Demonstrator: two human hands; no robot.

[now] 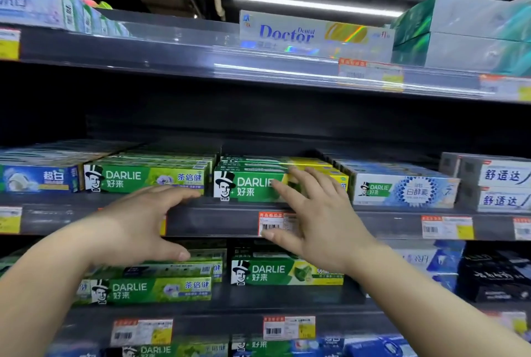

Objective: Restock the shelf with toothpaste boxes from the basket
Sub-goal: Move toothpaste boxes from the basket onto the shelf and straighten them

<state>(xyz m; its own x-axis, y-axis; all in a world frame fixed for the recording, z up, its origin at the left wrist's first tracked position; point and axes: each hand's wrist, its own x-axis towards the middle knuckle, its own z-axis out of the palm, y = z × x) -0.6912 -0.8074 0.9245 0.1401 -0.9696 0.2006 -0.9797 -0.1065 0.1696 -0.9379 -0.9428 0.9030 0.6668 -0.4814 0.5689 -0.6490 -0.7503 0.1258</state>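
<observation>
Green Darlie toothpaste boxes fill the middle shelf (218, 219). One stack with a yellow end (247, 184) stands at the centre, and a green tea stack (143, 177) is to its left. My right hand (313, 210) is spread open, its fingertips against the front of the centre box. My left hand (143, 224) is open in front of the shelf's edge, fingers near the green tea box and thumb below the rail. Neither hand holds a box. No basket is in view.
A Dental Doctor box (313, 32) lies on the upper shelf. Blue Darlie boxes (402, 188) and white boxes (500, 181) sit to the right on the middle shelf. More Darlie boxes (284, 270) are on the shelf below. Price tags (275, 224) line the shelf rails.
</observation>
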